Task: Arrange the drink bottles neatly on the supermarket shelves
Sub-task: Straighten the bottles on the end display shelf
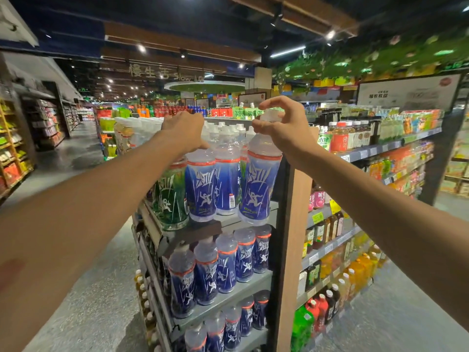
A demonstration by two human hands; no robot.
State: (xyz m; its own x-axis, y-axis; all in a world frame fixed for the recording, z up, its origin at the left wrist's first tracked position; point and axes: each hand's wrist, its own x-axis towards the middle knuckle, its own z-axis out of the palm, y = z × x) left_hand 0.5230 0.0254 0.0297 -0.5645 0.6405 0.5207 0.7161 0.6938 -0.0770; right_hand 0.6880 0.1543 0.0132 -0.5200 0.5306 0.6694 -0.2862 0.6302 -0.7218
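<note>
Forearms reach in: right hand (281,125) fingers pinching blue bottle (258,179) neck, left hand (184,130) fingers hidden, grip unclear; set base flat, label outward.

Grey shelf (223,222): blue bottles (200,184), green bottle (172,196).

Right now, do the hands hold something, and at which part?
The right hand grips a blue-labelled bottle at its cap and neck. The left hand rests on the tops of the neighbouring bottles; whether it grips one cannot be told.
</note>
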